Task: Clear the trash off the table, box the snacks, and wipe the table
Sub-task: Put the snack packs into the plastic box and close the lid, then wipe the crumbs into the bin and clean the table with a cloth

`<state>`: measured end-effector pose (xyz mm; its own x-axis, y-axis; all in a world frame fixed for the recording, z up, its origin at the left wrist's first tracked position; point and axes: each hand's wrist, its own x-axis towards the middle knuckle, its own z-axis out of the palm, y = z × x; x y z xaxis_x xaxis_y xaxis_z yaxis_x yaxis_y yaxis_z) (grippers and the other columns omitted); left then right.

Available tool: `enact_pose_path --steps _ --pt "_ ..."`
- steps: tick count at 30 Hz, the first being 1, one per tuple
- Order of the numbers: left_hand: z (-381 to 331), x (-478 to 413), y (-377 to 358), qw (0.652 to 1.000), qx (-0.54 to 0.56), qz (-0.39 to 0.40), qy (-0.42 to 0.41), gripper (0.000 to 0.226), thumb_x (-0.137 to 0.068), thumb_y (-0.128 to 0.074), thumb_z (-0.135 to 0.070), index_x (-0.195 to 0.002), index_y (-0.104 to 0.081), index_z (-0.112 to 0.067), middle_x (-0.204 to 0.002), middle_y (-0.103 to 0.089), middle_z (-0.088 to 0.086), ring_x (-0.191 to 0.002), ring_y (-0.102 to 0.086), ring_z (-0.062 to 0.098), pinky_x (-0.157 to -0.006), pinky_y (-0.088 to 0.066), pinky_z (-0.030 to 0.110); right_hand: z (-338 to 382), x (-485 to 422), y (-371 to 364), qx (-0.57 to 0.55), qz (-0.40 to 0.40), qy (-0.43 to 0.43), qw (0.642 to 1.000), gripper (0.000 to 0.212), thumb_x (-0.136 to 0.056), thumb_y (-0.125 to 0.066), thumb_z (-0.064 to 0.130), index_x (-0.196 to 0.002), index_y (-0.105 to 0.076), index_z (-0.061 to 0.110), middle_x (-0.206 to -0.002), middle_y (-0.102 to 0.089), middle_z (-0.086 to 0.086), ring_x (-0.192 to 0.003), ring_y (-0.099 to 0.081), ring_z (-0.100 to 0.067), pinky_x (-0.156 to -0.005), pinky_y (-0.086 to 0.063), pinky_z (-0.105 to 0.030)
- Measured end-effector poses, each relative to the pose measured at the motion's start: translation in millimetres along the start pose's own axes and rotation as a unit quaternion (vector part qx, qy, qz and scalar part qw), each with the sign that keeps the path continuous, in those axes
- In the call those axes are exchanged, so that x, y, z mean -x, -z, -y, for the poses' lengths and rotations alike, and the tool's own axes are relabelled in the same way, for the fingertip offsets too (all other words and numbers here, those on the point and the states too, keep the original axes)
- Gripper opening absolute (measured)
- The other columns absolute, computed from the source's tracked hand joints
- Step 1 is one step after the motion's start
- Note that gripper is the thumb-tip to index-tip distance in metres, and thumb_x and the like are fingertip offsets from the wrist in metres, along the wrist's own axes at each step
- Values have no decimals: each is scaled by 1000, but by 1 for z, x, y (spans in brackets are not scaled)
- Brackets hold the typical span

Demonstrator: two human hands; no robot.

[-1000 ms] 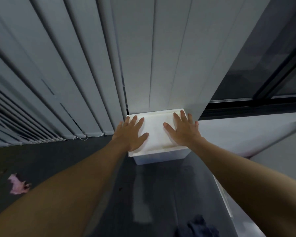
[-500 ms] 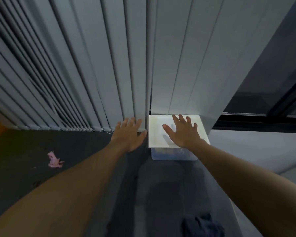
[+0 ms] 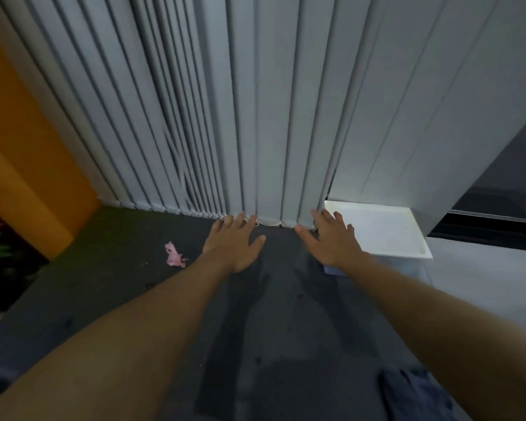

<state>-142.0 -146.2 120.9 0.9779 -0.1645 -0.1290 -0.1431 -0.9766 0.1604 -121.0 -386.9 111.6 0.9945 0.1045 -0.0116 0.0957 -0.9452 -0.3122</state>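
While the far left shows only an orange wall (image 3: 28, 147) past the edge of the dark desk (image 3: 119, 284), the first task item lies a little further in: a crumpled pink scrap (image 3: 173, 255) on the desk, just left of the left hand (image 3: 234, 244). That hand is stretched forward, palm down, fingers spread. Its grip is open and holds nothing, and its fingertips reach the bottom hem of the grey vertical blinds (image 3: 255, 117) along the back of the desk.

The right hand (image 3: 331, 241) is stretched out the same way, fingers straight, with an open, empty grip at the hem of the blinds. Its outer edge overlaps the left side of the white box (image 3: 377, 229), but the dim, blurred view does not show whether it touches the box. The box sits at the far right corner of the desk with its lid on and its back tucked under the blinds. A dark blue cloth (image 3: 413, 393) lies bunched at the near right edge, well apart from both hands.

By my reading, boxing the snacks looks done, since the lid is on. The scrap means the trash is not fully cleared. With the cloth lying unheld, the wiping looks like it remains to be done.
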Motion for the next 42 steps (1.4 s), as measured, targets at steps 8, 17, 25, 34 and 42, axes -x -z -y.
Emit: enact_pose_path --steps 8,17,25,34,42 --pt "83 73 9 998 13 5 54 70 -102 -20 -60 -161 -1 -27 -169 1 3 -155 0 27 -125 -3 49 91 26 -27 -7 8 61 998 80 -92 -26 75 -153 -28 23 -159 -33 -5 -147 -24 -32 -116 -23 -58" --pt "146 129 -1 996 16 -12 82 68 -102 -18 -59 -161 -4 -27 -168 -4 4 -155 -3 29 -125 -4 49 160 57 -52 -39 18 90 995 73 -97 -32 66 -156 -24 23 -162 -26 -3 -151 -14 -26 -120 -15 -58" --pt "149 142 -18 998 22 -22 59 68 -102 -15 -58 -161 -2 -27 -169 -2 4 -155 5 26 -125 0 48 157 70 -64 -53 -4 92 994 73 -97 -33 65 -155 -28 21 -160 -31 -4 -150 -19 -25 -118 -21 -57" --pt "80 116 -48 999 35 -4 2 67 -103 -17 -58 -160 3 -30 -168 5 0 -155 8 23 -125 4 44 84 96 -66 -59 -24 31 998 68 -99 -40 59 -154 -32 21 -160 -31 -8 -149 -21 -29 -120 -19 -53" --pt "-19 79 -99 994 36 57 -85 68 -103 -19 -57 -160 4 -30 -168 7 0 -155 9 24 -125 4 43 -25 132 -68 -43 -11 -68 997 69 -99 -36 61 -155 -31 21 -160 -31 -4 -150 -20 -28 -120 -21 -52"
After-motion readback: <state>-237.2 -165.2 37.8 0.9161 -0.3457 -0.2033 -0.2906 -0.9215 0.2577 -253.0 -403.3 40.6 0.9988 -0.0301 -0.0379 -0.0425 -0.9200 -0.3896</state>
